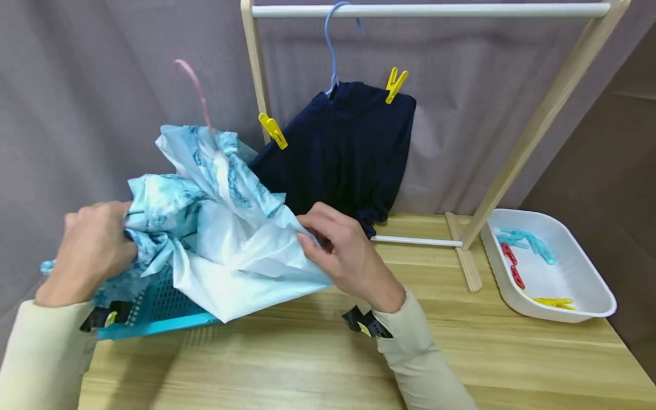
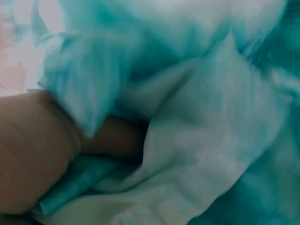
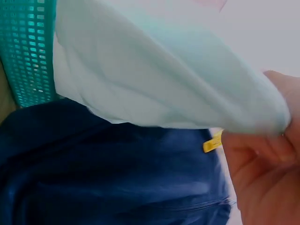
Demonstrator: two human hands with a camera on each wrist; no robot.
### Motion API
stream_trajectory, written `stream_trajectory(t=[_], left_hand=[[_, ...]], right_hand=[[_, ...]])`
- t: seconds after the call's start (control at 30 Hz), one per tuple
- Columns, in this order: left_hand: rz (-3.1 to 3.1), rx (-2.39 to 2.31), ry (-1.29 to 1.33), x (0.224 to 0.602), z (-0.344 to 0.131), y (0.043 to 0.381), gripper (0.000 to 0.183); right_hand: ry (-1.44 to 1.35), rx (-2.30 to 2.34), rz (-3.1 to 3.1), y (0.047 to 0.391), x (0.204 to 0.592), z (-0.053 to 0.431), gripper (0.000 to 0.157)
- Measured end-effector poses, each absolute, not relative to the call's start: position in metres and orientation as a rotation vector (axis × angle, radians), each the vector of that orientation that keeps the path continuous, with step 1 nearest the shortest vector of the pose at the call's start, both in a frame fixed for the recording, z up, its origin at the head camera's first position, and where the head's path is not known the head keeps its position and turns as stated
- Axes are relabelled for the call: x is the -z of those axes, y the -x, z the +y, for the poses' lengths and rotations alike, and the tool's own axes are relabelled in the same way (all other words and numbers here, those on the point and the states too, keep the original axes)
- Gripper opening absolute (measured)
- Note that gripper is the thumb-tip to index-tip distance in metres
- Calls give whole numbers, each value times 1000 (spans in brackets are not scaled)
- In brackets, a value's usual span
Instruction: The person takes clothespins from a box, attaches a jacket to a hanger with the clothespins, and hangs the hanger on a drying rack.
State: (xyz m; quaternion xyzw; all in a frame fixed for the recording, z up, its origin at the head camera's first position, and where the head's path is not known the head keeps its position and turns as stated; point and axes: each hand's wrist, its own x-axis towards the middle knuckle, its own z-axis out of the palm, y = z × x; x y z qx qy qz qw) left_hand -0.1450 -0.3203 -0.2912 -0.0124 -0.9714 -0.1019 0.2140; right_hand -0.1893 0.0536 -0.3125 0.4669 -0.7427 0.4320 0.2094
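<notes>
A thin light-blue and white patterned garment (image 1: 246, 239) hangs bunched and creased between both hands. My left hand (image 1: 94, 245) grips its gathered cloth at the left; in the left wrist view, folds hide most of the fingers. At the other side, my right hand (image 1: 345, 250) pinches the garment's edge between thumb and fingers, which stretches the pale cloth (image 3: 154, 79) in the right wrist view. A pink hanger's hook (image 1: 196, 85) sticks up out of the garment's top, the rest of the hanger being covered by cloth. Below lies a teal basket (image 1: 159, 324), partly hidden by the garment.
Behind, a dark navy garment (image 1: 348, 154) hangs from a blue hanger (image 1: 330, 45) on a rack with a white rail (image 1: 435, 10). Yellow clothespins (image 1: 393, 85) grip its shoulders. A white tray (image 1: 594, 279) at the right holds blue, red and yellow clothespins.
</notes>
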Motion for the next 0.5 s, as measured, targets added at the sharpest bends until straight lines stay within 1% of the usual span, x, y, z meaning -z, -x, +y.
stream_trajectory(t=[0.1,0.17,0.2,0.3,0.43,0.5], left_hand=[[-2477,252,196,264,-311,129,33],[-2361,318,323,251,-308,125,39],[-2307,363,390,246,-307,125,34],[-2249,521,552,240,-309,128,34],[-2225,713,594,244,-303,124,42],[-2197,732,580,244,-295,118,44]], right_hand=[[-1405,-1164,-2037,182,307,55,16],[-1460,-1166,-2024,177,302,57,18],[-1478,-1176,-2021,174,300,59,18],[-1504,-1219,-2023,169,294,68,20],[-1489,-1270,-2041,167,287,88,24],[-1468,-1298,-2045,167,285,98,27]])
